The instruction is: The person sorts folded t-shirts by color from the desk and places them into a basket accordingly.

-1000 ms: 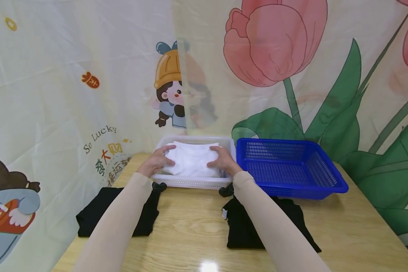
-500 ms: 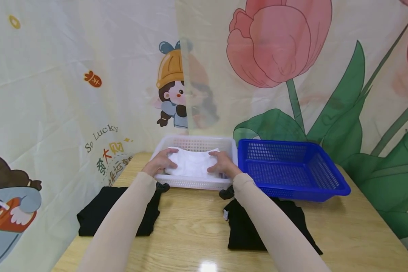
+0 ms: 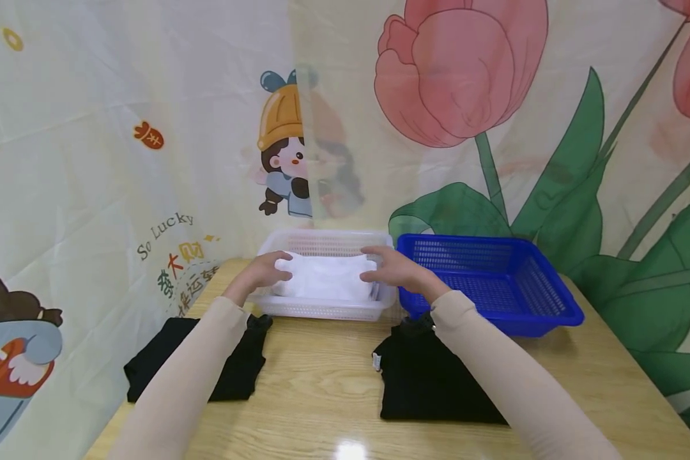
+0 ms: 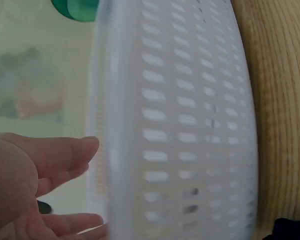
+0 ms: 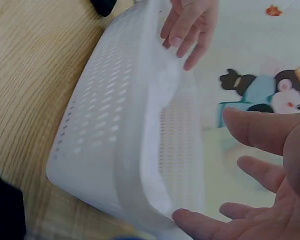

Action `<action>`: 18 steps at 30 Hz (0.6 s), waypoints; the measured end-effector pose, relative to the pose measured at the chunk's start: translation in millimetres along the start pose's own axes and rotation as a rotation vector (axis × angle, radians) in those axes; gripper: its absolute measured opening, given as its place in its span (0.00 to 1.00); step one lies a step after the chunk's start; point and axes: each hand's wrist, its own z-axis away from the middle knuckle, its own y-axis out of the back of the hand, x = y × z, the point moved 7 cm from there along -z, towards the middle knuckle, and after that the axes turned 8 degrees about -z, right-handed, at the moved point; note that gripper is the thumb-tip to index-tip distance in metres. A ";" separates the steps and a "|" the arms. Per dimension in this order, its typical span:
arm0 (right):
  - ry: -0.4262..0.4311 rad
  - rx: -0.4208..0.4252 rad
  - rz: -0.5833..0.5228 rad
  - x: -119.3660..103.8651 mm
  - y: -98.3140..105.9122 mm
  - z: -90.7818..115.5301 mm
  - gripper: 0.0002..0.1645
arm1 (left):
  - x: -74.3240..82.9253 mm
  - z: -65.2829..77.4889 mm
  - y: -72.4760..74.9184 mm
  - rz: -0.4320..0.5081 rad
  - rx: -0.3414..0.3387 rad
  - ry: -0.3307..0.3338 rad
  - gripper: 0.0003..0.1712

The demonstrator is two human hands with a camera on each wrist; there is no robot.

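At the lower left of the head view a folded black garment (image 3: 167, 348) lies partly behind the left forearm. Above it, just left of centre, the left hand (image 3: 262, 273) spreads its thumb and fingers, gripping nothing, at the left end of a white cloth (image 3: 324, 279). The cloth lies flat inside the white basket (image 3: 322, 312) mid-frame, its long axis running left to right along the basket's long side; neither end shows as a front. At its right end the right hand (image 3: 399, 268), fingers apart and gripping nothing, faces the left; neither hand is plainly nearer, and fingertip contact I cannot tell. Right of centre stands the blue basket (image 3: 523, 324).
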 end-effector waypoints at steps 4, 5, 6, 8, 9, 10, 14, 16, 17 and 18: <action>-0.001 0.002 -0.007 -7.9 19.9 34.0 0.42 | 18.7 17.1 9.2 0.016 0.054 -0.044 0.28; -0.001 0.005 0.000 -8.2 25.1 42.7 0.42 | 24.2 21.2 10.4 0.033 0.068 -0.058 0.27; 0.001 0.009 0.006 -8.2 30.1 51.3 0.42 | 29.6 25.2 11.3 0.056 0.081 -0.070 0.27; 0.005 0.025 0.015 -7.6 39.9 68.7 0.41 | 41.5 33.4 12.8 0.109 0.111 -0.104 0.25; 0.011 0.035 0.026 -7.2 44.5 77.5 0.41 | 47.7 37.8 13.1 0.136 0.120 -0.123 0.25; 0.018 0.043 0.034 -6.7 49.0 86.2 0.41 | 53.8 42.5 13.3 0.164 0.129 -0.137 0.24; 0.053 0.074 0.034 -4.6 65.7 121.4 0.40 | 77.2 62.7 10.1 0.247 0.145 -0.195 0.22; 0.063 0.088 0.031 -2.6 73.2 138.6 0.40 | 88.4 72.7 5.5 0.274 0.144 -0.227 0.20; 0.066 0.095 0.026 -0.9 76.9 146.7 0.40 | 93.6 77.1 2.2 0.285 0.142 -0.244 0.19; 0.068 0.101 0.020 1.0 80.1 154.9 0.40 | 98.9 81.7 -1.4 0.295 0.140 -0.263 0.19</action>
